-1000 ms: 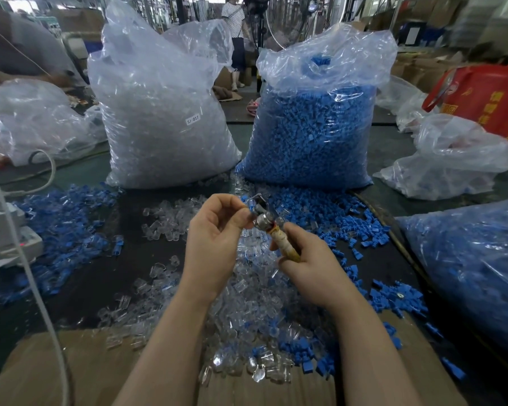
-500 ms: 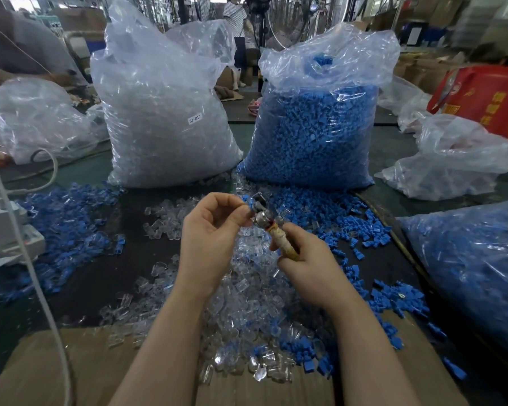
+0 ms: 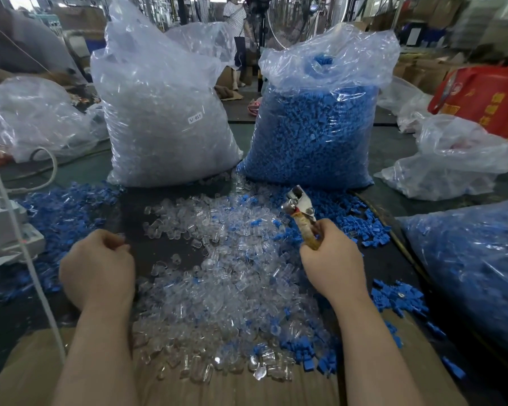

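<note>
Small metal nipper tool with a yellowish wrapped handle (image 3: pixel 298 210) is sitting in the right hand (image 3: pixel 332 262), whose fingers are wrapping tightly round the lower handle. Its steel head is projecting up and forward of the knuckles. Judgement: the nipper tool is being carried raised above the heap so that a piece can be brought to its head without the tool being put down.

The left hand (image 3: pixel 97 268) is hovering well apart from the right hand, about level with it, with fingers curling in toward the palm. Whether a small piece is being pinched at the fingertips cannot be told, as the fingers are covering that spot.

A loose heap of small clear plastic caps (image 3: pixel 217 288) is lying between the two hands on the dark surface (image 3: pixel 165 247) and spilling toward the person onto a sheet of brown cardboard (image 3: pixel 27 373). Judgement: the stock is being kept within short reach of either hand.

Small blue plastic caps (image 3: pixel 343 218) are lying scattered just beyond and to the outside of the right hand; more are spreading beyond and to the outside of the left hand.

A large transparent bag of clear pieces (image 3: pixel 165 118) and a large transparent bag of blue pieces (image 3: pixel 314 133) are standing upright beyond both hands, probably serving as bulk supply.

A white cable (image 3: pixel 33 268) is running along the outer side of the left hand.
</note>
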Motion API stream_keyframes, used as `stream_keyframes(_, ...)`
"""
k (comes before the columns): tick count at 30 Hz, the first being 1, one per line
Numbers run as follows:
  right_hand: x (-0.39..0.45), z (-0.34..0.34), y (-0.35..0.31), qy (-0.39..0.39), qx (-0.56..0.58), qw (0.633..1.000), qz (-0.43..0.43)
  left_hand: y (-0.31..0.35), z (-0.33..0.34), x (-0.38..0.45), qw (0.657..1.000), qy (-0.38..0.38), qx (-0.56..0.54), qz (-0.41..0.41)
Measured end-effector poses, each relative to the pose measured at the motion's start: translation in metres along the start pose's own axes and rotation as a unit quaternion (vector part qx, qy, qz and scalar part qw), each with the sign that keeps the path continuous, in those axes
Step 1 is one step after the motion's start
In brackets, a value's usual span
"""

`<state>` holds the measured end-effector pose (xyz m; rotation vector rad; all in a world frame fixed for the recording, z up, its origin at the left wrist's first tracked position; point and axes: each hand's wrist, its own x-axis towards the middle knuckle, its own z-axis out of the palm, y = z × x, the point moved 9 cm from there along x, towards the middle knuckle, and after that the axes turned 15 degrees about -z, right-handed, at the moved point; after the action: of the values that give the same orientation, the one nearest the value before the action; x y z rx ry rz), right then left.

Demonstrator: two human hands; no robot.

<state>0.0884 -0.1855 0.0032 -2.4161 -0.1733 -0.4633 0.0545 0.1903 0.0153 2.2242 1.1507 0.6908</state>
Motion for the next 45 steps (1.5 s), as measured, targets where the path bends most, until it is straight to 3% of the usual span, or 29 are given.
stream_keyframes(6,-0.004,-0.011,0.020,0.000,-0.109,0.990,0.084,-0.014,0.014,0.006,0.996,-0.021,0.085,-0.031)
stream_keyframes(12,-0.010,-0.006,0.020,-0.040,-0.176,0.978,0.105,0.007,0.015,-0.003,0.975,-0.003,0.221,-0.012)
stream_keyframes(15,-0.010,-0.001,0.020,-0.067,-0.191,0.974,0.106,0.039,0.022,-0.021,0.978,-0.043,0.188,0.077)
stream_keyframes(17,-0.010,0.002,0.019,-0.083,-0.196,0.972,0.103,0.055,0.037,-0.038,0.971,-0.120,0.170,0.118)
stream_keyframes(20,-0.010,0.003,0.018,-0.087,-0.199,0.971,0.100,0.063,0.065,-0.069,0.943,-0.247,0.176,0.141)
stream_keyframes(23,-0.010,0.002,0.020,-0.076,-0.197,0.972,0.106,0.068,0.075,-0.088,0.931,-0.308,0.123,0.153)
stream_keyframes(29,-0.010,0.000,0.020,-0.071,-0.200,0.970,0.118,0.076,0.074,-0.094,0.927,-0.325,0.065,0.176)
stream_keyframes(37,-0.009,0.003,0.017,-0.086,-0.204,0.970,0.105,0.076,0.074,-0.095,0.921,-0.340,0.061,0.177)
stream_keyframes(45,-0.010,0.001,0.016,-0.054,-0.176,0.978,0.103,0.076,0.071,-0.094,0.930,-0.323,0.043,0.170)
